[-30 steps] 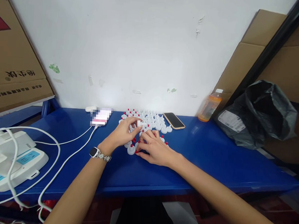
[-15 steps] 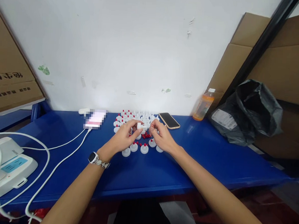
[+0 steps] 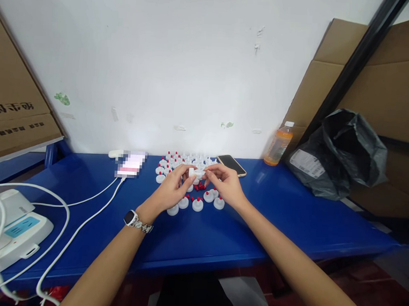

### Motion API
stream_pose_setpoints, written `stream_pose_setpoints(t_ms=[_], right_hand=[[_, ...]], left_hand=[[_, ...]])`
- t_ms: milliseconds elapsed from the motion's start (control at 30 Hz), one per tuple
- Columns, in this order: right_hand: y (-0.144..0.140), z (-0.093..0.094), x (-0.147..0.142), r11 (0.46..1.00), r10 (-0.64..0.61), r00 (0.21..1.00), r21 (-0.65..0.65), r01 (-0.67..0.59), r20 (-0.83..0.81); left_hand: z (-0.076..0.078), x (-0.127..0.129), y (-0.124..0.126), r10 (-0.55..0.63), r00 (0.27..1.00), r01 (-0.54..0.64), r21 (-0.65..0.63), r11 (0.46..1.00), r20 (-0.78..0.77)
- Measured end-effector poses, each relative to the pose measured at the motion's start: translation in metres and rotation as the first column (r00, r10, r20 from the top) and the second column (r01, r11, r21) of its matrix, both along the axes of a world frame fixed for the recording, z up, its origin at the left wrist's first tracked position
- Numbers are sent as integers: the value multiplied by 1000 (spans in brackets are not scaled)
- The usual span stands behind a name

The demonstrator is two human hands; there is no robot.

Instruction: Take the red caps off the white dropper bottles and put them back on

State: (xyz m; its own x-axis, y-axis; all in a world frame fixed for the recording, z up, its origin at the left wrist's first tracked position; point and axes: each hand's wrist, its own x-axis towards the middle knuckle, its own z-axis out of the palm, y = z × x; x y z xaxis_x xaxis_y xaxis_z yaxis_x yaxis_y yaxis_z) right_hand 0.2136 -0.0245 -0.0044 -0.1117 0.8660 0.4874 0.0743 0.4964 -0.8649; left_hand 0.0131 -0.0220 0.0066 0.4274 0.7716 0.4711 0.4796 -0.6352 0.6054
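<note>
My left hand (image 3: 173,188), a watch on its wrist, is closed around a white nozzle cap (image 3: 191,172) turned on its side, its spout pointing right. At the spout's end, the thumb and fingertips of my right hand (image 3: 226,184) are pinched together; whatever lies between them is too small to make out. Below the hands is a small heap of red tips (image 3: 199,187). Nearer to me stand several white caps with red tips (image 3: 197,204). Behind my hands are more white caps (image 3: 200,159), some red-tipped, some plain, partly hidden.
A dark phone (image 3: 231,164) lies behind my right hand. A lit phone (image 3: 132,163) with a white cable is at the left, near a white power strip (image 3: 22,234). An orange drink bottle (image 3: 279,144) and a grey plastic bag (image 3: 332,156) stand at the right of the blue table (image 3: 273,212).
My right hand has shifted slightly, with its fingers now closer to the spout of the white nozzle cap. The left hand still holds that cap. The view has moved a little.
</note>
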Motion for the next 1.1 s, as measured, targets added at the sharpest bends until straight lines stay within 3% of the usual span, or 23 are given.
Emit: stream_pose_setpoints(t_ms=[267,467,767,967,1100], right_hand=[[-1,0,-4,989,94,977,-96,-114,-194],[-4,5,-6,993,25,984,-106,-44,-175],[-2,1,-7,991,15,964,-123,-49,-267],[-5,3,-10,993,22,967,-108,-51,-253],[-9,3,-12,1000,8,996,-22,-10,-83]], left_hand=[[2,-1,-1,-18,999,18,1,1000,48],[3,5,-5,-20,997,20,-1,1000,75],[-5,14,-5,-28,994,31,-21,999,109],[-3,17,-8,-53,989,53,3,999,141],[-1,20,-10,-68,980,69,3,998,187]])
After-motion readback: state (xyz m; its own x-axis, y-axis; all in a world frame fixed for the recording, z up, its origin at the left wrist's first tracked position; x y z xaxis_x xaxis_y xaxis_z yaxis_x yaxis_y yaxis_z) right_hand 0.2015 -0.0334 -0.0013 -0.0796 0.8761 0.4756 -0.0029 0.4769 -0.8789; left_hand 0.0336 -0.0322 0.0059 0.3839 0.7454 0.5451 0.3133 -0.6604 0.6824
